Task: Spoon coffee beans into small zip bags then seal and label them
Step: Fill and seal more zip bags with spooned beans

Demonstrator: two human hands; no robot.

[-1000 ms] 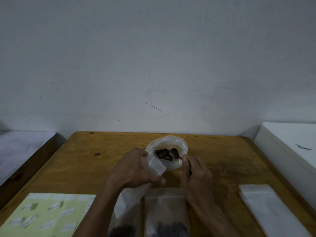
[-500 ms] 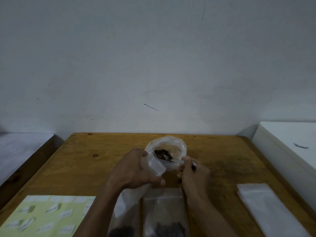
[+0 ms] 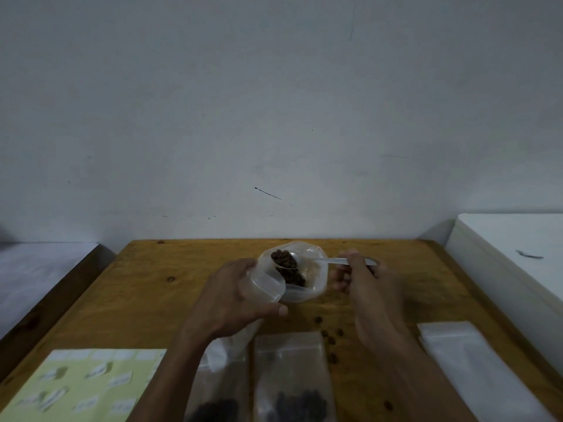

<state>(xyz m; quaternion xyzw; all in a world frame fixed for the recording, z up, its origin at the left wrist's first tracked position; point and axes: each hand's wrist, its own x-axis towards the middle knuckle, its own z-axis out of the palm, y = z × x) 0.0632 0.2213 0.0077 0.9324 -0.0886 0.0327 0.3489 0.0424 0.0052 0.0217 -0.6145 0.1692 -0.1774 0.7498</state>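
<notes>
A clear plastic bag of coffee beans stands open mid-table. My left hand grips a small empty zip bag with its mouth open beside the bean bag; its lower part hangs under my wrist. My right hand pinches the handle of a metal spoon. The spoon's bowl, heaped with beans, hovers over the bean bag near the zip bag's mouth. Two zip bags with beans in them lie flat at the front, the left filled bag and the middle filled bag.
A yellow-green sheet of white labels lies front left. A stack of empty zip bags lies front right. Several loose beans are scattered on the wooden table. A white unit flanks the table's right side, a grey surface the left.
My right hand moved right and lifted the spoon out of the bean bag, now loaded with beans. My left hand stays on the small zip bag.
</notes>
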